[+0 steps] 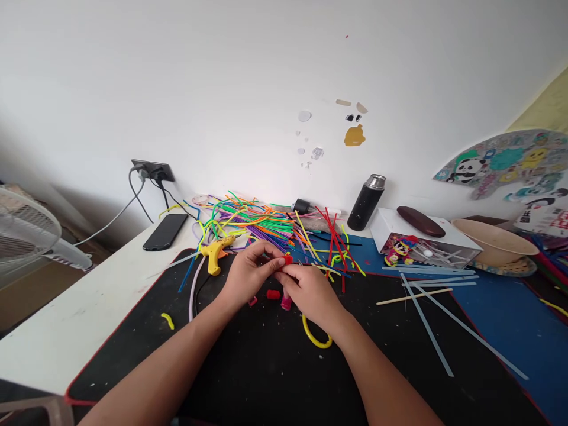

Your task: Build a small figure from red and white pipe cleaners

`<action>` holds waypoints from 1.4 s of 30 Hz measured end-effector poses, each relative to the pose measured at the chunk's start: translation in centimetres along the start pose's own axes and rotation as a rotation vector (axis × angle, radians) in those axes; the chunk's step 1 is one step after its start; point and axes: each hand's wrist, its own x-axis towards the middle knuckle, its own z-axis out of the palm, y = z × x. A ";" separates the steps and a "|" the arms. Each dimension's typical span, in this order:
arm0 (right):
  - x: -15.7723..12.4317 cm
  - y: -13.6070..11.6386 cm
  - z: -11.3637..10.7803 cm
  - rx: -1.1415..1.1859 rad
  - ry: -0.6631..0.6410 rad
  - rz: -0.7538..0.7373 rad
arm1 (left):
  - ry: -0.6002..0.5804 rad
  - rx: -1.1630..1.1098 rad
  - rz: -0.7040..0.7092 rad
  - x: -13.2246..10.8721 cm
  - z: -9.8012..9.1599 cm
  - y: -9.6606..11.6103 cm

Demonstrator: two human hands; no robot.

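My left hand (248,273) and my right hand (308,291) meet over the black mat. Between their fingertips is a small red fuzzy piece (288,260), apparently coiled pipe cleaner, with a bit of yellow-green behind it. Both hands are closed in a pinch at it; the fingers partly hide it. Just below lies a red fuzzy roll (273,294), apart from the hands. Beside my right fingers is a pink-magenta piece (286,303), and a yellow loop (316,339) shows partly from under my right wrist.
A yellow glue gun (215,255) and a heap of coloured pipe cleaners (261,225) lie behind my hands. A phone (165,232) is at left. To the right are a black flask (366,202), a white box (384,231) and clear glue sticks (428,325) on the mat (248,378).
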 end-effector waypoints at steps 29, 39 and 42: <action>0.0 0.7 -2.7 -0.018 0.272 0.000 | -0.186 0.236 0.030 -0.3 -0.3 0.2; 0.1 0.4 -0.7 0.126 0.096 0.043 | -0.018 -0.192 -0.090 0.2 -0.1 0.9; 0.0 0.1 -0.1 0.123 0.034 0.017 | -0.010 -0.210 -0.090 0.2 0.1 0.5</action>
